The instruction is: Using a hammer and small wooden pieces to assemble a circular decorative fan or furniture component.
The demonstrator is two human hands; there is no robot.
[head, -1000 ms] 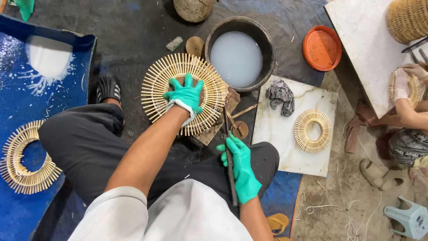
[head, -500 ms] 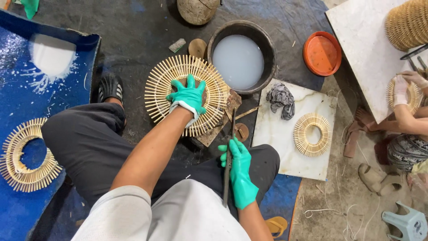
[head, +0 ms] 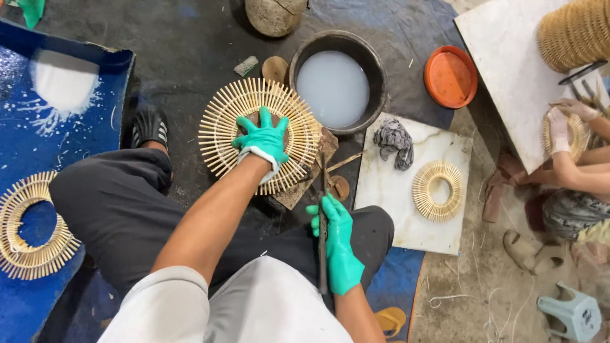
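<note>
A dark round basin [head: 338,44] sits on the ground ahead of the person, filled with a cloudy white liquid [head: 332,87]. To its right lies an orange dish [head: 450,76] (nothing shows inside it). At the far left, a blue tray [head: 89,133] holds a patch of white powder [head: 63,82] and a finished ring of bamboo sticks [head: 28,228].

The large bamboo ring [head: 254,130] lies flat just left of the basin, its sticks fanning outward all round. The left hand [head: 262,141], in a green glove, presses down on the ring's middle with fingers spread, flat rather than gripping. The right hand [head: 337,244], also gloved green, is closed around a thin dark tool [head: 323,222], just beside the ring's lower right edge. The tool's long axis runs nearly straight away from the person, tip pointing toward the basin.

A smaller ring [head: 437,190] rests on a white slab [head: 406,228] to the right, beside a grey rag [head: 393,141].
</note>
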